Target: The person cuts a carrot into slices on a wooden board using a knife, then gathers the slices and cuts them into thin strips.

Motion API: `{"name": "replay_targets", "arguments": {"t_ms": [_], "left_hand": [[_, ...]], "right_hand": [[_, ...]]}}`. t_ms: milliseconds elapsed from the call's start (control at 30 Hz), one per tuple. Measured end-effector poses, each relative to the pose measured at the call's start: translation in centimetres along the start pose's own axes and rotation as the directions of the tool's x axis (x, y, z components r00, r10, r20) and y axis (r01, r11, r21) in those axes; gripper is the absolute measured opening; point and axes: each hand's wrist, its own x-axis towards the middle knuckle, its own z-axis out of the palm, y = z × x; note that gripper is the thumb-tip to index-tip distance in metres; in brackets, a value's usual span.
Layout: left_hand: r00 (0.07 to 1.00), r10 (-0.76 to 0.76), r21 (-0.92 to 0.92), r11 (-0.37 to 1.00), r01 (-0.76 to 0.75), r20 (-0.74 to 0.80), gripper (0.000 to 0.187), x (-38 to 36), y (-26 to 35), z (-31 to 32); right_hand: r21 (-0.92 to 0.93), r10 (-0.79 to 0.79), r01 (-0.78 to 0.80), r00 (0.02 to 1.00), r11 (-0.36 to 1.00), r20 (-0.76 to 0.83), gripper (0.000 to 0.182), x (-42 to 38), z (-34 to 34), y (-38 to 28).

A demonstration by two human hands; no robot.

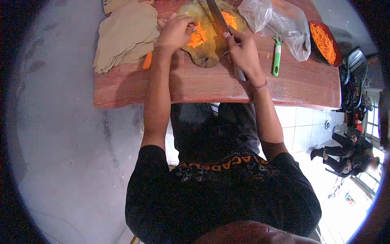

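My right hand is wrapped around the handle of a kitchen knife, its dark blade pointing away from me over the wooden cutting board. On the board's left side, my left hand has its fingers curled in on carrot slices; exactly how many it grips is hidden. Thin carrot strips lie on the board beyond the blade, to the right. A loose carrot piece rests on the table beside my left wrist.
Brown paper sheets are stacked at left. Right of the board are a clear plastic bag, a green-handled peeler and a tray of shredded carrot. The wooden table ends just before my body. Another person sits far right.
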Motion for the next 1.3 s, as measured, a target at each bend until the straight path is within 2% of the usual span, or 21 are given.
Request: {"name": "replay_targets", "arguments": {"t_ms": [133,200,233,300,433,500,533,600,633,700,833,900,933,1000,1033,1100,1200,1300], "left_hand": [[0.987,0.11,0.016,0.994,-0.109,-0.115,0.022,0.3,-0.7,1.4],[0.973,0.116,-0.106,0.985,-0.139,-0.201,0.023,0.6,-0.6,1.7],[0.972,0.119,-0.106,0.984,-0.142,-0.2,0.023,0.7,-0.4,2.0],[0.926,0.21,-0.025,0.973,-0.229,-0.314,0.025,0.9,0.6,2.4],[0.897,0.289,0.036,0.955,-0.294,-0.335,0.027,0.4,2.8,2.8],[0.946,0.225,-0.1,0.962,-0.254,-0.234,0.029,0.4,3.4,2.6],[0.946,0.225,-0.102,0.962,-0.254,-0.234,0.029,0.4,3.4,2.2],[0.978,0.149,-0.282,0.941,-0.187,-0.148,0.031,0.1,2.7,1.2],[0.978,0.146,-0.282,0.942,-0.183,-0.149,0.031,0.1,1.8,1.6],[0.996,0.09,-0.406,0.91,-0.085,-0.008,0.035,0.5,0.5,2.3],[0.993,0.095,-0.388,0.92,-0.058,0.076,0.035,0.2,1.0,1.4],[0.985,0.166,-0.246,0.957,-0.152,0.037,0.038,-0.1,1.6,0.5],[0.986,0.162,-0.248,0.957,-0.149,0.035,0.038,-0.1,1.8,0.7],[0.982,0.166,-0.156,0.971,-0.179,-0.09,0.038,-0.1,1.9,1.1],[0.982,0.162,-0.159,0.972,-0.175,-0.093,0.038,0.1,1.7,1.7],[0.99,0.126,-0.333,0.933,-0.138,-0.058,0.037,0.5,1.6,2.4],[0.997,0.073,-0.342,0.937,-0.065,0.01,0.036,0.4,2.1,2.3],[0.997,0.053,-0.36,0.933,-0.03,0.053,0.037,0.3,2.5,1.8]], "right_hand": [[0.011,-0.002,0.002,1.0,1.0,-0.005,0.039,0.0,-0.3,-0.9],[-0.056,0.168,-0.163,0.982,0.985,0.091,0.033,-0.2,-1.1,-2.2],[-0.056,0.169,-0.164,0.982,0.985,0.087,0.033,-0.3,-1.2,-2.1],[-0.083,0.059,-0.055,0.997,0.995,0.053,0.033,-0.5,-1.3,-1.7],[-0.112,0.065,-0.062,0.998,0.992,0.025,0.032,-0.8,-1.8,-1.8],[-0.158,0.15,-0.133,0.984,0.978,0.1,0.032,-0.9,-2.2,-1.9],[-0.16,0.152,-0.135,0.983,0.978,0.099,0.032,-1.1,-2.4,-2.0],[-0.168,0.161,-0.141,0.98,0.976,0.114,0.032,-1.4,-2.5,-2.2],[-0.169,0.159,-0.138,0.98,0.976,0.117,0.032,-1.5,-2.4,-2.2],[-0.21,0.127,-0.102,0.986,0.972,0.107,0.034,-1.8,-2.3,-1.9],[-0.229,0.15,-0.118,0.98,0.966,0.128,0.033,-1.5,-1.5,-1.6],[-0.252,0.019,-0.001,0.997,0.968,0.07,0.037,-1.4,-1.2,-1.2],[-0.255,0.017,0.002,0.997,0.967,0.073,0.037,-1.4,-1.2,-1.3],[-0.236,0.094,-0.071,0.992,0.969,0.089,0.04,-1.2,-1.2,-1.6],[-0.24,0.092,-0.068,0.991,0.969,0.092,0.04,-1.1,-1.2,-1.6],[-0.228,0.038,-0.012,0.993,0.974,0.11,0.041,-0.8,-1.1,-1.3],[-0.242,-0.051,0.067,0.996,0.968,0.072,0.041,-0.5,-0.9,-0.9],[-0.217,-0.015,0.037,0.995,0.975,0.102,0.031,-0.5,-1.5,-1.5]]}}
